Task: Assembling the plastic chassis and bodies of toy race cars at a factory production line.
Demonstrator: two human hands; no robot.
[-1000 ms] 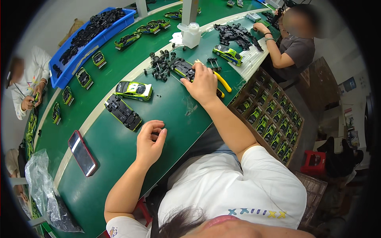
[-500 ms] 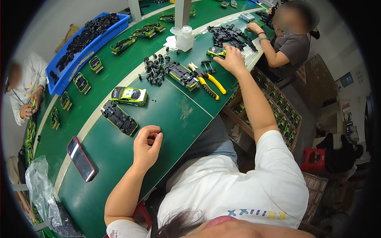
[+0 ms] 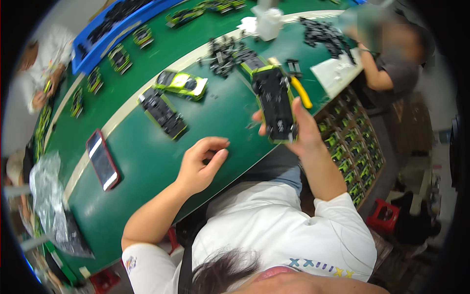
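A green worktop (image 3: 147, 161) is seen from above, curving away to the far left. A toy car chassis (image 3: 275, 104), black underneath with a lime-green rim, is held up in the right hand (image 3: 299, 131), lifted clear of the worktop with its underside turned toward the camera; the fingers are closed around its near end. The left hand (image 3: 199, 166) is held just above the near edge of the worktop, its fingers loosely curled with thumb and forefinger almost meeting; whether something small is pinched there cannot be told.

Left of the held chassis, a finished lime-green toy car (image 3: 182, 84) is placed on the worktop, and a black chassis plate (image 3: 163, 113) lies just beside it, nearer. A phone in a red case (image 3: 103, 159) is laid further left. A heap of small black parts (image 3: 226, 50) is spread at the far side, near a white container (image 3: 268, 21). A yellow-handled tool (image 3: 301, 92) is partly hidden behind the held chassis. A blue bin (image 3: 113, 23) of dark parts stands far left. At the far right, another person's arm (image 3: 374, 73) is rested at the worktop.
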